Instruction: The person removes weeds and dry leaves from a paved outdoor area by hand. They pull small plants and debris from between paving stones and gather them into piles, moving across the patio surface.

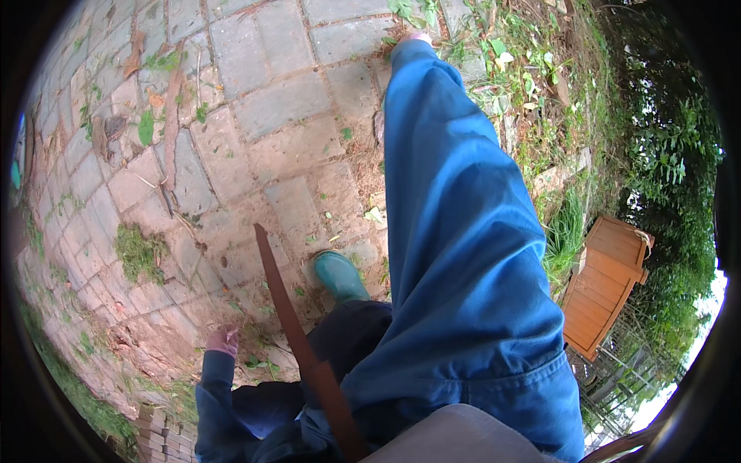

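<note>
A blue sleeve reaches up the view to my right hand (418,38), which is mostly hidden behind the cuff, beside green leaves (415,13) at the edge of the paving. What its fingers touch cannot be made out. Low at the left, my left hand (223,340) shows below its blue cuff, over soil-covered stone paving; its fingers look curled, and whether it holds anything is unclear. Between the arms, a long brown strap or strip (283,307) runs from the body out over the paving. A green rubber boot (340,275) stands on the paving stones.
Clumps of pulled weeds (139,252) and dry leaves lie on the paving (283,104). Along the right run weeds, grass (564,231) and a dense hedge (674,150). An orange-brown wooden box or cabinet (602,283) stands at right. Stacked bricks (159,434) are at lower left.
</note>
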`<state>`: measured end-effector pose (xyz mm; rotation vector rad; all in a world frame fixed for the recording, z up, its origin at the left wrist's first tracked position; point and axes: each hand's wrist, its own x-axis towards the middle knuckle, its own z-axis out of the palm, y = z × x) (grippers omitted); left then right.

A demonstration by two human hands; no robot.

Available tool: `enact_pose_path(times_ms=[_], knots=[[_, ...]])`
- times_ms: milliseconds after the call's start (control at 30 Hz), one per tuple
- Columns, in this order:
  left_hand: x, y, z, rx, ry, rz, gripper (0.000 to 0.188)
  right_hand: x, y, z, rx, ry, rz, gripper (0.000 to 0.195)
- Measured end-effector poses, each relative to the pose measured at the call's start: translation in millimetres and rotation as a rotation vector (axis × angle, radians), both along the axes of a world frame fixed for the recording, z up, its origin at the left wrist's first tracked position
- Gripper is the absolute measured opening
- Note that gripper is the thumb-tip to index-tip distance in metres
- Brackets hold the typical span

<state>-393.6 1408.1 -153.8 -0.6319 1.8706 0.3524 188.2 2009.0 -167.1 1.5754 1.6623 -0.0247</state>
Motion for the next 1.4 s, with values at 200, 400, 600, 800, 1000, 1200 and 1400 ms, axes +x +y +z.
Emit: enact_pose_path(times_ms=[200,400,600,800,1000,1200,1400], knots=[[34.6,49.7,34.5,0.044,-0.072,0.057,0.007,31.2,-9.1,16.3,0.034,0.289,-0.225,0.031],[41.1,82.9,45.4,0.208,-0.26,-0.351,0.007,26.7,-161.2,17.6,0.1,0.804,-0.026,0.031],[38.3,109.3,35.6,0.109,-0.266,-0.474,0.01,87.5,-128.1,66.5,0.387,0.395,0.14,0.028],[51.5,128.0,47.3,0.105,-0.225,-0.344,0.01,117.8,-90.1,31.2,0.373,0.411,-0.158,0.031],[47.4,119.9,36.2,0.175,-0.245,-0.305,0.007,225.5,-193.3,37.4,0.535,0.342,-0.753,0.045],[69.0,129.3,18.6,0.23,-0.373,-0.641,0.012,382.5,-428.3,-10.9,0.182,-0.053,-0.848,0.043],[61.1,150.4,23.8,0.275,-0.504,-0.783,0.048,281.3,-276.1,99.8,0.73,0.271,-0.669,0.053]])
